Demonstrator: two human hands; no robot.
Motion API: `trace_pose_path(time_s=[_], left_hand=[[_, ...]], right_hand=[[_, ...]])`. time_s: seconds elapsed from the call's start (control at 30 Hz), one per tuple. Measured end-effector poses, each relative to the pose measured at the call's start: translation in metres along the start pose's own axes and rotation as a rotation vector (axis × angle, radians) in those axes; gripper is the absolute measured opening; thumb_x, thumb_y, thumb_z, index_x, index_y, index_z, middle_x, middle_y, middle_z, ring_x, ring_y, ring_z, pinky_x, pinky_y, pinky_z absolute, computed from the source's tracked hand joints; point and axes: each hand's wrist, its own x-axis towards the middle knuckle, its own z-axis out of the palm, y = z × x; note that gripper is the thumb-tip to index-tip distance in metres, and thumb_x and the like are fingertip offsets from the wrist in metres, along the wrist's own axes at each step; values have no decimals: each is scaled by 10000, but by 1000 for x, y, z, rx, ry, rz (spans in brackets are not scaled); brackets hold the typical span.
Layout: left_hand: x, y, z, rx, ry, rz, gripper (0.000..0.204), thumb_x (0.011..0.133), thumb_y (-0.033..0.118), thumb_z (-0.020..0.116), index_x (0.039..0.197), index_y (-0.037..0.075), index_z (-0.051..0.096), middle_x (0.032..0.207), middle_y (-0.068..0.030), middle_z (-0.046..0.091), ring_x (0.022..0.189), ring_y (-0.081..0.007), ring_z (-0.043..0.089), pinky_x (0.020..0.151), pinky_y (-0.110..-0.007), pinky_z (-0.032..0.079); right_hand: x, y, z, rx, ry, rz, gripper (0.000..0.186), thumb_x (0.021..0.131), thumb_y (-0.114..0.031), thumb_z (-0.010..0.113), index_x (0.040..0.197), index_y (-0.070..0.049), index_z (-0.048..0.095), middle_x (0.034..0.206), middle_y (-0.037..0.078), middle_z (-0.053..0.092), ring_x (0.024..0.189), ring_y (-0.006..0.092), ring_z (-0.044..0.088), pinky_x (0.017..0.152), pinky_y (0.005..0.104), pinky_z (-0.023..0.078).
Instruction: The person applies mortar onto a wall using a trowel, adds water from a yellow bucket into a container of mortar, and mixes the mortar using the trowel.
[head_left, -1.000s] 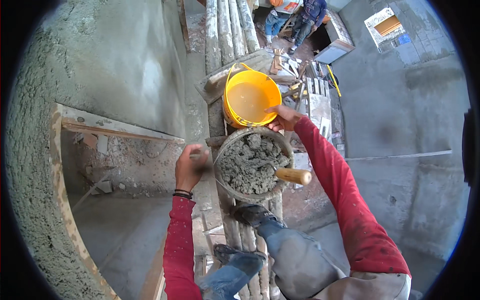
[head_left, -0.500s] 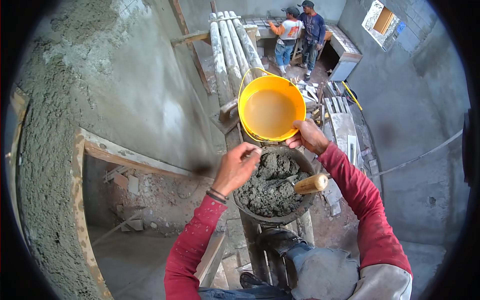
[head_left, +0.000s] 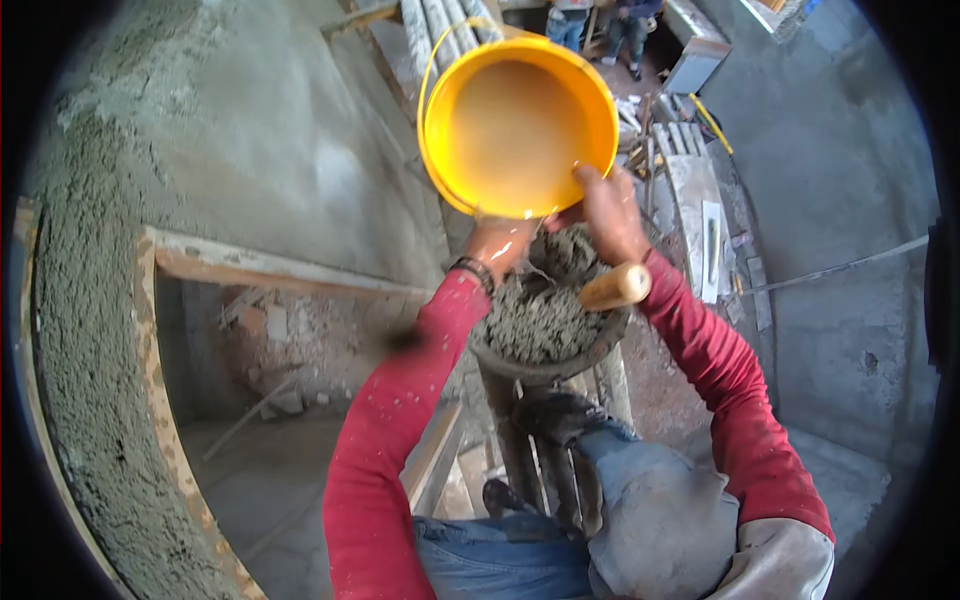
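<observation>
Yellow bucket (head_left: 592, 95) of cloudy water (head_left: 518, 125), raised over the far side of the mortar tub (head_left: 545, 372), mouth tipped tubward, long axis slanting, right hand (head_left: 612, 212) pinching its rim, left hand (head_left: 500, 243) below, fingers hidden, grip unclear

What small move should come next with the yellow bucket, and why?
Probably tilt the yellow bucket slightly and slowly toward the mortar: its murky water seems to reach the near lip, the right hand grips the rim, and the left hand is at the near edge, above the mortar.
</observation>
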Motion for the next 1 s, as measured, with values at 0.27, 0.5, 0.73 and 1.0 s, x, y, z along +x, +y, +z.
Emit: trace_pose_path(time_s=[0.27,0.5,0.73,1.0], left_hand=[[-21,18,-11,-550,-147,-366,305,869,254,437,1027,36,579,885,-156,637,778,-219,663,653,-375,506],[-31,1,-5,-740,-163,-387,302,884,282,479,1028,37,581,826,-50,566,621,-87,497,520,-254,436],[-23,-30,-72,-691,-240,-298,709,819,560,560,1303,67,400,964,-61,573,561,-27,447,446,-145,372],[48,-78,-38,-617,-38,-522,444,844,306,519,1159,-6,492,955,-103,648,720,-150,663,498,-207,457]], right_hand=[[-1,14,0,54,-61,77,326,870,-153,386,1025,108,506,765,194,627,525,234,615,466,304,531],[3,25,-1,-126,33,-145,331,867,-173,413,1052,80,520,799,158,624,516,217,599,447,294,520],[50,21,-21,19,-96,211,336,861,-161,432,1040,112,512,780,173,630,525,201,616,439,262,516],[114,62,-29,-325,-347,392,342,886,-146,407,1043,131,533,746,179,647,478,140,599,422,223,513]])
